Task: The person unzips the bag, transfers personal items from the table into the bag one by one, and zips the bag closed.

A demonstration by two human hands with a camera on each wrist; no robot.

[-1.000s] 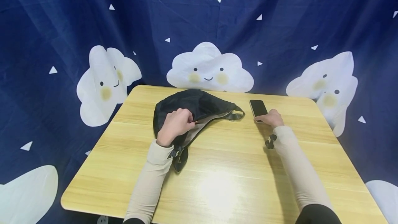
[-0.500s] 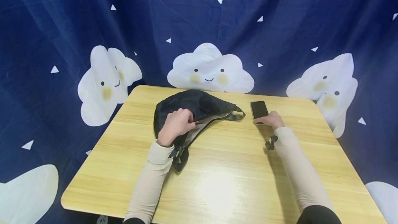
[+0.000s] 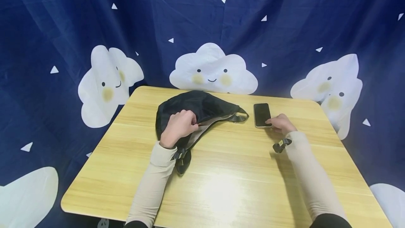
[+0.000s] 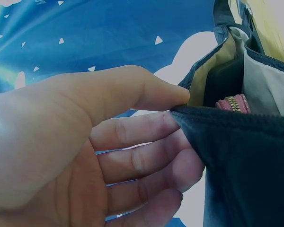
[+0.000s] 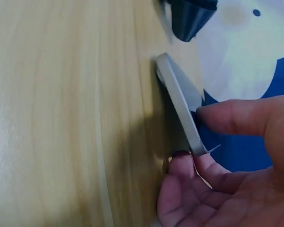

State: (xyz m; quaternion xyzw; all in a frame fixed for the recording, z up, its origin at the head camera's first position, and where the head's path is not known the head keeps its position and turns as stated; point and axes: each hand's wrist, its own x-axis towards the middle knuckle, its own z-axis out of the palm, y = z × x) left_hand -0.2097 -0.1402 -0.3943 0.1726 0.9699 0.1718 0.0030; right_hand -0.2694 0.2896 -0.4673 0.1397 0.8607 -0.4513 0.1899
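A black fabric bag [image 3: 202, 105] with a light lining lies on the table, its zipped mouth parted. My left hand [image 3: 181, 125] pinches the edge of that mouth between thumb and index finger [image 4: 132, 132], the other fingers loosely bent outside. Inside the bag, a pink item with gold zipper teeth [image 4: 234, 104] shows; its whole shape is hidden. To the right of the bag is a smartphone [image 3: 262, 113], black screen up. My right hand [image 3: 282, 123] pinches its near right corner, thumb [image 5: 227, 116] on the screen and fingers beneath. In the right wrist view the phone appears edge-on.
A wooden table [image 3: 227, 164] with rounded corners carries everything. The bag's strap loop [image 3: 242, 115] points toward the phone. A dark blue curtain [image 3: 202, 10] with white clouds hangs directly behind the table. A small black device [image 3: 281, 145] sits on the right wrist.
My right hand has shifted right and slightly toward me, its thumb sliding to the phone's right corner. The phone has turned straighter and moved slightly nearer. My left hand keeps its place.
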